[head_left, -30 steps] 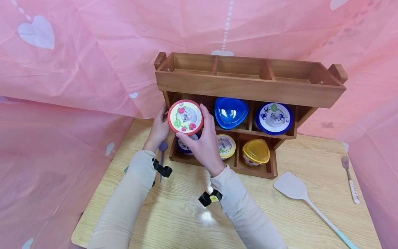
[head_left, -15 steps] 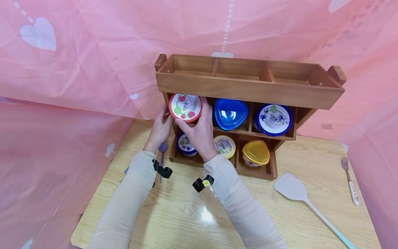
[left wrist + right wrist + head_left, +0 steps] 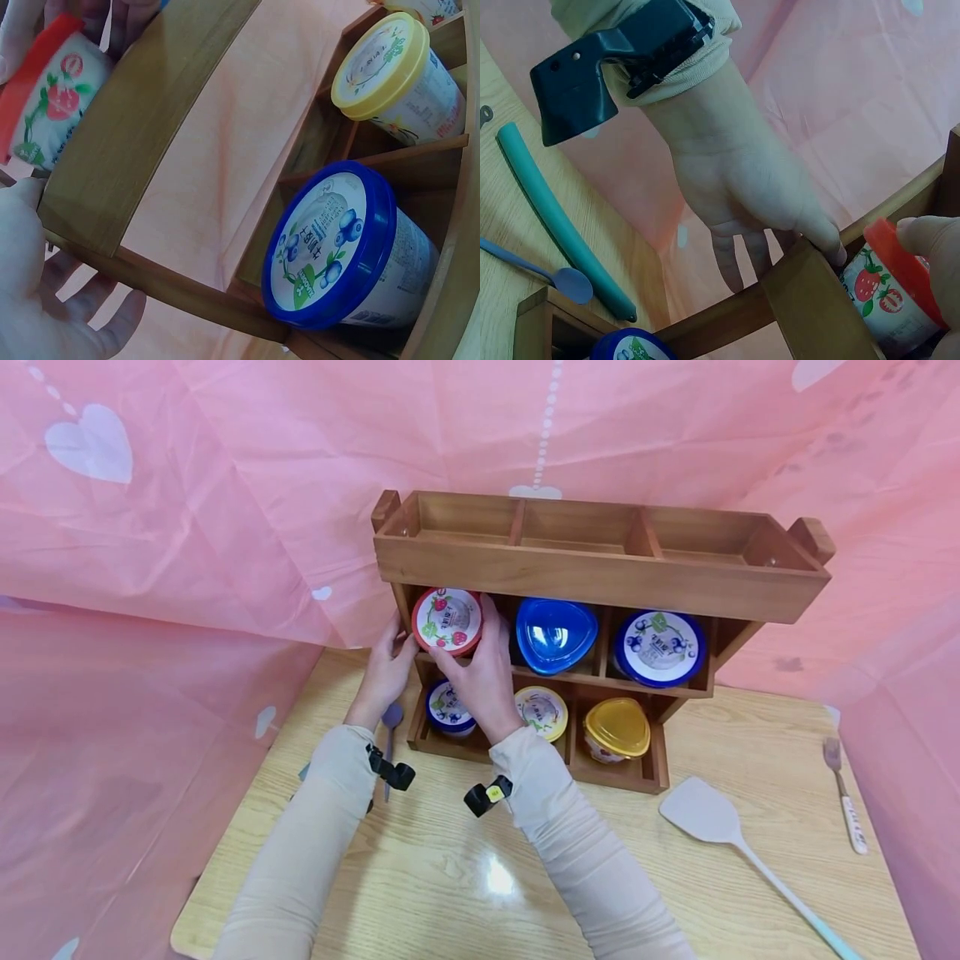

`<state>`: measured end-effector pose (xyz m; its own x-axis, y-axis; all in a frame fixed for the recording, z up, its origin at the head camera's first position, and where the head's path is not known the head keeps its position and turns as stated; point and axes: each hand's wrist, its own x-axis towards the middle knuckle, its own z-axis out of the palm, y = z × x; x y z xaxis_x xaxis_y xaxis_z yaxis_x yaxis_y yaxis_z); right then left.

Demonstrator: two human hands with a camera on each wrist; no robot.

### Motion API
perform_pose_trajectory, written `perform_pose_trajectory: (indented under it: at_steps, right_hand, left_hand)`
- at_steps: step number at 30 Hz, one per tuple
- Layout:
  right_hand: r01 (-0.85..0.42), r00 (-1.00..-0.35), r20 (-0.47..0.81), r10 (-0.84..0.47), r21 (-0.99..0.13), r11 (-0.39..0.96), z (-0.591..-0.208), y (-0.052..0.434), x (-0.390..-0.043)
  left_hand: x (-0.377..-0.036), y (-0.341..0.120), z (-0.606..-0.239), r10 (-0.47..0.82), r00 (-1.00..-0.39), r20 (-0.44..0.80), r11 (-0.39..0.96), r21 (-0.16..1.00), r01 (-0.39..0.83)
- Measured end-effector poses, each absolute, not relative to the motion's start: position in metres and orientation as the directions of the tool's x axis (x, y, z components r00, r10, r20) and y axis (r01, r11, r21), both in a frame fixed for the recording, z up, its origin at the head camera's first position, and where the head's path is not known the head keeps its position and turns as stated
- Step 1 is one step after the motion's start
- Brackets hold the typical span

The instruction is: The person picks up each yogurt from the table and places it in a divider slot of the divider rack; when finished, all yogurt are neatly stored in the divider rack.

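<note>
A round tub with a red lid and a strawberry label sits in the left compartment of the middle tier of a wooden rack. My right hand grips this tub, thumb at the near side of the lid and fingers at its right. My left hand holds the rack's left side. In the left wrist view, the left hand's thumb is at the board's front while its fingers reach behind. Beside the strawberry tub stands a tub with a glossy blue lid.
A blueberry tub stands middle-tier right. Below are another blueberry tub, a yellow-lidded tub and a gold-lidded one. A turner and fork lie right, a spoon and teal rod left.
My right hand has moved the strawberry tub away from me, from in front of the rack into the middle tier's left compartment. The left hand has barely moved.
</note>
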<state>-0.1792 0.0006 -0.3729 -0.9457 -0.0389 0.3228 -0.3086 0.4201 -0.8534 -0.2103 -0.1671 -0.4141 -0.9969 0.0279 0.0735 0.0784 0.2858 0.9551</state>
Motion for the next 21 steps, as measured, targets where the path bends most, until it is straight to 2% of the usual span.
perform_pose_trajectory:
  at_steps: [6,14,21]
  right_hand:
    - [-0.302,-0.947,0.319,-0.042,-0.837,0.455,-0.375,0.003,-0.177]
    - [-0.323,-0.940,0.337,-0.060,-0.816,0.479,-0.381,0.008,-0.163]
    - [-0.357,-0.930,0.353,-0.103,-0.802,0.479,-0.388,0.014,-0.142]
  left_hand:
    - [-0.195,-0.161,-0.385,0.049,-0.997,0.065,0.278,0.957,0.077]
    - [-0.212,-0.168,-0.416,0.027,-0.997,0.069,0.267,0.961,0.074]
    - [-0.212,-0.167,-0.418,0.013,-0.995,0.097,0.276,0.956,0.097]
